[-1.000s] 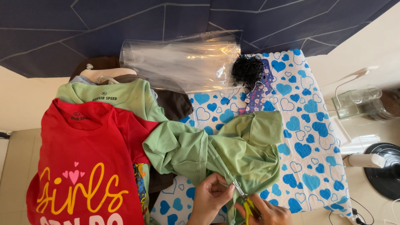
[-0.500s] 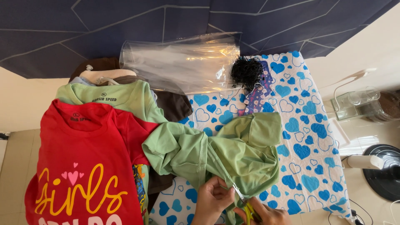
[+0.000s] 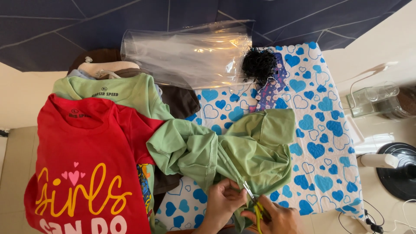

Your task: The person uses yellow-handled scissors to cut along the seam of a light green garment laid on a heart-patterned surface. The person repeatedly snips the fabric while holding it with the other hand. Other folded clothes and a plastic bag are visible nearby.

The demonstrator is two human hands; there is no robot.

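Your left hand (image 3: 223, 203) pinches a fold of the crumpled green garment (image 3: 234, 151) near its lower edge, fingers pressed together on the cloth and holding a seam taut. Your right hand (image 3: 275, 216) closes its grip around small scissors (image 3: 253, 201) with yellow-green handles; the metal blades point up and to the left, tips resting on the seam just beside your left fingertips.

Compared with a second ago, both hands sit a little higher in view and closer together, and the blade tips now reach the ridge of fabric you are holding, where before they were lower and partly out of sight. I judge from this that you are in the middle of snipping at the seam, likely a loose thread, though any thread is too fine to see. The garment itself has not shifted.

It lies on the near middle of the table (image 3: 320, 130), over a white cover printed with blue hearts, its left sleeve overlapping the stack of folded shirts. That stack has a red shirt (image 3: 86, 160) with yellow lettering on top and a pale green shirt (image 3: 117, 91) beneath. Farther back lie a clear plastic bag (image 3: 186, 54), a tangle of black thread (image 3: 259, 65) and a strip of purple patterned cloth (image 3: 271, 91), all untouched.
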